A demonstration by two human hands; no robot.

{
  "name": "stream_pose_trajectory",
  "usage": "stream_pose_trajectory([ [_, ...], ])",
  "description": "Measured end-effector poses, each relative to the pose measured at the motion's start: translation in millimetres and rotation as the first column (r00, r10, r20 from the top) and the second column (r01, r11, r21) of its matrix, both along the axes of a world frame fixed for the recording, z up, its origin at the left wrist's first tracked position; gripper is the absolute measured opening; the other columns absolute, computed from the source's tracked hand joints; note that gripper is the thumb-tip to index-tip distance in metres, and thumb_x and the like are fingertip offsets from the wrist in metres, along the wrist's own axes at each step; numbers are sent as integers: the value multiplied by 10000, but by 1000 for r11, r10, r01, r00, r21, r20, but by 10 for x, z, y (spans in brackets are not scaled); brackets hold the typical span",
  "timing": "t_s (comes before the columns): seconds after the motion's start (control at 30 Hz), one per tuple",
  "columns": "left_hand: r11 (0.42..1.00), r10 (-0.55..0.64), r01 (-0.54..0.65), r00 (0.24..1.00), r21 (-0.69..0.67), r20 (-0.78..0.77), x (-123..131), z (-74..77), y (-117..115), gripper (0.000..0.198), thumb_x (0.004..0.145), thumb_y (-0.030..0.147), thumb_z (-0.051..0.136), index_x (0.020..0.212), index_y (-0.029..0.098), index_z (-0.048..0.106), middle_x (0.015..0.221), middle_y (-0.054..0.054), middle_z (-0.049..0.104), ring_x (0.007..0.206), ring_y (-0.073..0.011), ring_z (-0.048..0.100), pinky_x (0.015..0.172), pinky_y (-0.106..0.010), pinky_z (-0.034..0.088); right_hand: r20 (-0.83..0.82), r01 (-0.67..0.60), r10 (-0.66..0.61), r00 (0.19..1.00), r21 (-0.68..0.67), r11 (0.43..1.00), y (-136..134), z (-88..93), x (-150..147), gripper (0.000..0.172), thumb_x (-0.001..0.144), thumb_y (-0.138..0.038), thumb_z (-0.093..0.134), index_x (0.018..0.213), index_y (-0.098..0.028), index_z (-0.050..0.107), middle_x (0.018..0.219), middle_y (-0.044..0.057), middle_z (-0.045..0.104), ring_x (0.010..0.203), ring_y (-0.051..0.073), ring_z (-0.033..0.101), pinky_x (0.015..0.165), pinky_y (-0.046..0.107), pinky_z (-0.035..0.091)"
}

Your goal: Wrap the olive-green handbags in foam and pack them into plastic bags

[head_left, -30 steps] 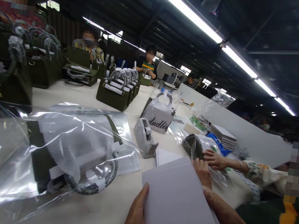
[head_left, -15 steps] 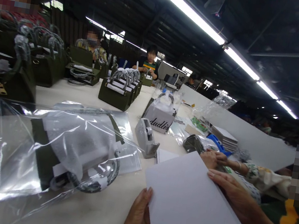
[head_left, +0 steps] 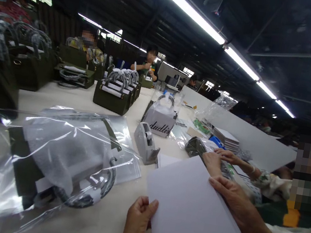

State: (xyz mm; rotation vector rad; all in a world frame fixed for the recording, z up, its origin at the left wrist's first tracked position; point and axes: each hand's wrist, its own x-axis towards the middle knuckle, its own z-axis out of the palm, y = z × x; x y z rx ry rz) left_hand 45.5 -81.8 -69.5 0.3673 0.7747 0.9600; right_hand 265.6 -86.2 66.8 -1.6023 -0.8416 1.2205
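I hold a white flat sheet of card (head_left: 190, 210) over the near edge of the table (head_left: 66, 97). My left hand (head_left: 138, 221) pinches its lower left corner, thumb on top. My right hand (head_left: 231, 197) grips its right edge with fingers laid over the top. Left of the sheet lies a dark green handbag wrapped in white tissue inside a clear plastic bag (head_left: 56, 155). A grey tape dispenser (head_left: 146, 143) stands just beyond the sheet.
A co-worker's hands (head_left: 223, 157) work on a dark wrapped item (head_left: 195, 146) to my right. A white bag printed with lettering (head_left: 161, 119) stands mid-table. Rows of green handbags (head_left: 114, 95) stand further back and at the left. Other people sit along the table.
My right hand slid from the sheet's far edge to its right side. The sheet tipped flatter toward me, and my left hand closed into a pinch on its corner.
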Motion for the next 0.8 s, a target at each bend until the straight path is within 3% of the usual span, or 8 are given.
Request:
stream_pose_trajectory([
  [0.2, 999, -45, 45, 999, 1, 16, -41, 5, -2, 436, 554, 485, 735, 727, 145, 524, 635, 7, 599, 568, -107, 544, 571, -223, 415, -196, -148, 119, 973, -138, 979, -41, -10, 46, 282, 721, -414, 640, 781, -142, 597, 694, 74, 647, 586, 176, 609, 579, 286, 501],
  [0.33, 997, -78, 78, 997, 9, 18, -62, 14, -22, 447, 571, 519, 708, 739, 138, 544, 672, -22, 621, 597, -137, 571, 576, -245, 434, -82, -79, 70, 994, -114, 990, -3, -92, 127, 265, 690, -376, 687, 758, -162, 545, 611, 8, 610, 499, 123, 568, 475, 223, 453],
  [0.47, 997, -52, 57, 995, 53, -84, -38, -36, -28, 488, 542, 515, 733, 809, 138, 577, 672, -21, 622, 577, -145, 566, 501, -233, 418, 103, 12, -5, 995, -68, 998, 41, -171, 151, 336, 651, -404, 714, 755, -162, 506, 559, -36, 578, 447, 88, 530, 420, 180, 403],
  [0.57, 998, -32, 37, 995, 51, -96, -40, -101, -20, 494, 503, 484, 765, 800, 135, 580, 664, -17, 623, 581, -146, 570, 522, -237, 430, 28, -49, 51, 998, -66, 997, 30, -192, 89, 338, 677, -424, 689, 783, -156, 511, 602, -19, 597, 491, 95, 551, 461, 189, 428],
  [0.67, 999, -44, 46, 996, 28, -83, -66, -158, -27, 475, 529, 489, 746, 796, 129, 588, 669, -31, 635, 598, -153, 585, 564, -249, 445, -95, -149, 136, 986, -146, 978, 26, -192, 32, 361, 711, -461, 640, 842, -138, 547, 703, 37, 630, 556, 123, 581, 523, 232, 467],
  [0.8, 997, -78, 79, 993, -1, -86, -126, -152, -67, 452, 550, 482, 733, 788, 118, 606, 680, -56, 648, 635, -181, 602, 557, -260, 449, -49, -208, 203, 978, -201, 957, 91, -231, 58, 344, 705, -456, 641, 795, -131, 570, 688, 45, 622, 530, 114, 560, 513, 224, 457],
])
